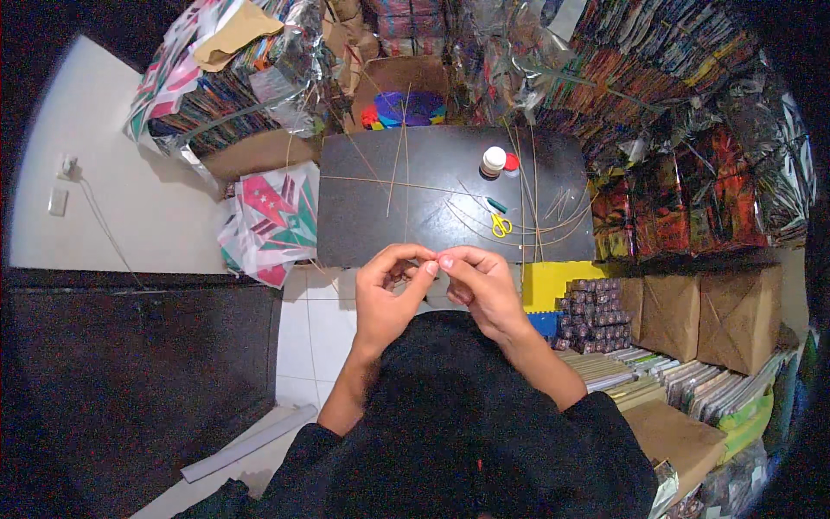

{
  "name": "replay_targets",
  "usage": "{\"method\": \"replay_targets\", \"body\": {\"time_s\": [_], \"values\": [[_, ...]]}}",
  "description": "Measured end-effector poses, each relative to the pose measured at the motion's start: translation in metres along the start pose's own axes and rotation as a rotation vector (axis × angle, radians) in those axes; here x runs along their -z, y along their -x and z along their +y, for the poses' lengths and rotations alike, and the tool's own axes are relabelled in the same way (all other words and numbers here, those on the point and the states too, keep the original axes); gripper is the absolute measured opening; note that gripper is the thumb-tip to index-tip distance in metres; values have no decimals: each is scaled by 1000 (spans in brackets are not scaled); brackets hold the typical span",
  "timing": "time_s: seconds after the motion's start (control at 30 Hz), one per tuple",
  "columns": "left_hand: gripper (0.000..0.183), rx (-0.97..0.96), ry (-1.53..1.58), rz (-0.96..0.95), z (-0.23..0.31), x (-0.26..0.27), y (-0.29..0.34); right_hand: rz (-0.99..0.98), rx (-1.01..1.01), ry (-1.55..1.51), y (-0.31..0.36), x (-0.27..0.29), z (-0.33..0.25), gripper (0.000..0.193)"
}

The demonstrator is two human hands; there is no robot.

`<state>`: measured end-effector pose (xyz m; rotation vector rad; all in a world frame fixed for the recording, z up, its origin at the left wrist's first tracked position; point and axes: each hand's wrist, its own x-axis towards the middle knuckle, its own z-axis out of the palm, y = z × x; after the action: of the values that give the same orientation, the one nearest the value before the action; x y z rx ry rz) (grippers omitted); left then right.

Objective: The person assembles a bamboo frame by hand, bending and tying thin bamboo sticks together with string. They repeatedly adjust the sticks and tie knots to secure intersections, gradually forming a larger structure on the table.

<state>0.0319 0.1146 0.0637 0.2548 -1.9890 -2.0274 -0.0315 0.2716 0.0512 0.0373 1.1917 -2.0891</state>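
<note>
My left hand [389, 294] and my right hand [488, 294] meet in front of my body, just short of the dark table's [354, 229] near edge. Thumb and index finger of each hand are pinched together, and the fingertips of the two touch or nearly touch. Whatever sits between them is too small to make out. Beyond the hands, scissors with yellow handles [501, 227] lie on the tabletop beside a small dark green object [495, 205]. Thin tan sticks [394, 177], some straight and some bent, are spread across the table.
A white-capped jar [494, 159] stands near a red lid [512, 162] on the table's far half. Printed sheets [275, 212] hang at the table's left. Bundled stacks [640, 69] crowd the back and right; small dark packets [595, 316] are piled nearer me.
</note>
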Motion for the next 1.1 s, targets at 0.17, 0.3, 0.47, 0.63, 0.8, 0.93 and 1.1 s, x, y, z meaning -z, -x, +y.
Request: {"method": "replay_targets", "body": {"time_s": [0.17,0.3,0.47,0.63,0.8,0.93,1.1], "values": [[16,8,4,17,1,-1,1,-5,-23,-31,0,0,2,18],[19,57,-37,-7,3,1,3,-14,-65,-86,1,-1,-1,16],[18,46,-41,-41,2,2,4,-2,-74,-82,1,-3,-1,14],[17,20,-34,-47,2,1,5,-1,-60,-75,1,-2,1,14],[18,33,-51,-65,1,3,6,-5,-15,8,4,-2,3,14],[19,22,-60,-86,4,3,7,-11,14,78,6,-2,2,14],[18,7,-91,-103,6,3,9,-23,24,152,6,3,3,13]]}}
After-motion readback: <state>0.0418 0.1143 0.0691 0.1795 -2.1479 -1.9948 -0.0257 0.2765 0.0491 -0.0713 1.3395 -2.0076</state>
